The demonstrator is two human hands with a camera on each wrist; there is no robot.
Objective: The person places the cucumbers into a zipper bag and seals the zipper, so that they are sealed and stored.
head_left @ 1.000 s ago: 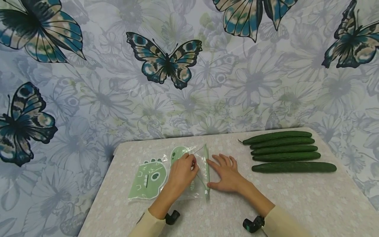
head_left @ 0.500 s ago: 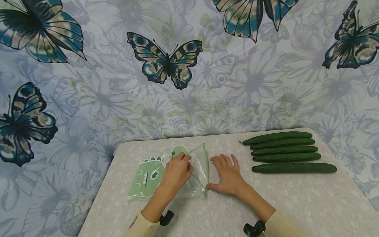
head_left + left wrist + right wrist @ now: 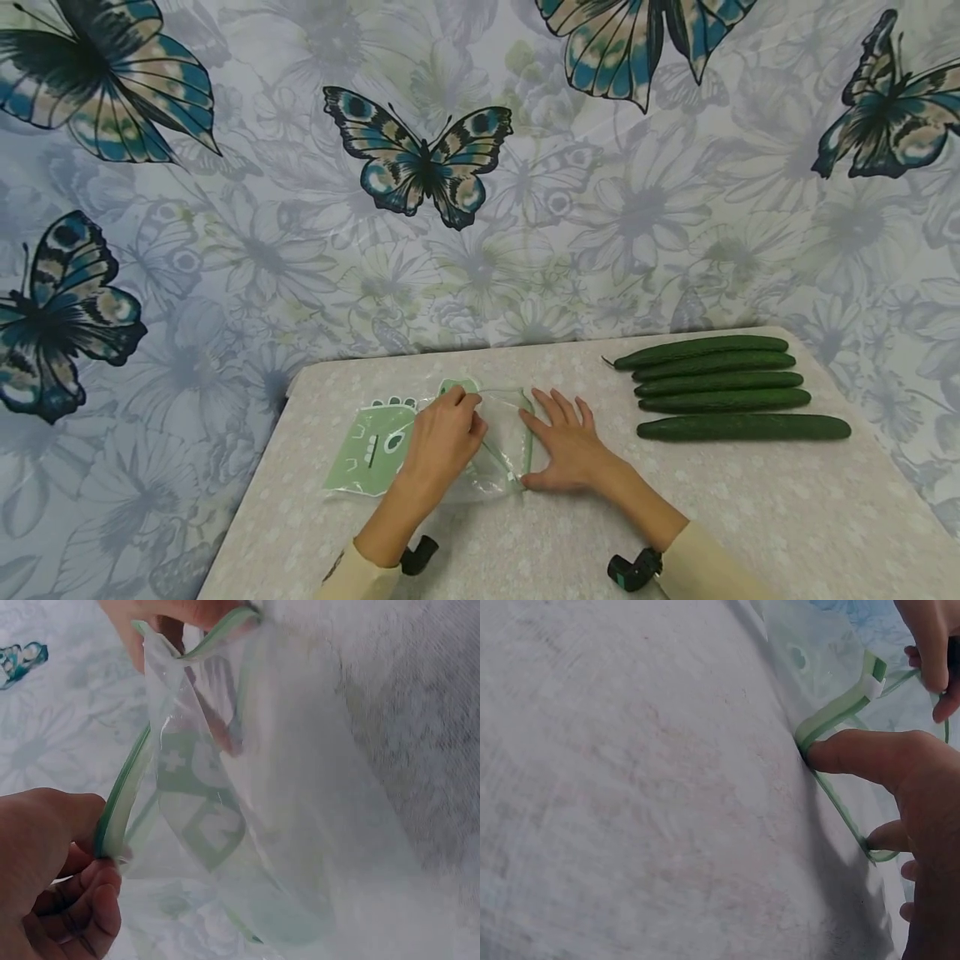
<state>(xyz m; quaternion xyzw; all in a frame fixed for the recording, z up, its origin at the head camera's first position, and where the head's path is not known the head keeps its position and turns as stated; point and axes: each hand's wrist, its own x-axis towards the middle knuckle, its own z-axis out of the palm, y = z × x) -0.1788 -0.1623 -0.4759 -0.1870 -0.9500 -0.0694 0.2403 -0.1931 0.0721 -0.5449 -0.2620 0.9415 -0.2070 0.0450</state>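
A clear zip bag (image 3: 365, 457) with a green dinosaur print lies flat on the table, its green-edged mouth toward the right. My left hand (image 3: 444, 440) pinches the upper lip of that mouth between thumb and fingers, holding it lifted; the left wrist view shows the green zip strip (image 3: 124, 791) in its grip. My right hand (image 3: 570, 450) lies spread at the mouth. In the right wrist view, its thumb and a fingertip press on the lower lip (image 3: 836, 799) of the bag. Close to the thumb sits a white slider (image 3: 871, 688). Between the lips the mouth gapes.
Several dark green cucumbers (image 3: 720, 383) lie in a row at the table's right rear, one (image 3: 742, 427) set slightly apart in front. A pale patterned cloth covers the table (image 3: 750, 508). A butterfly-print curtain (image 3: 570, 250) hangs directly behind the table.
My left hand has drawn the bag's upper lip leftward, so the mouth gapes wider. My right fingers lifted a little off the lower lip, and now touch it again.
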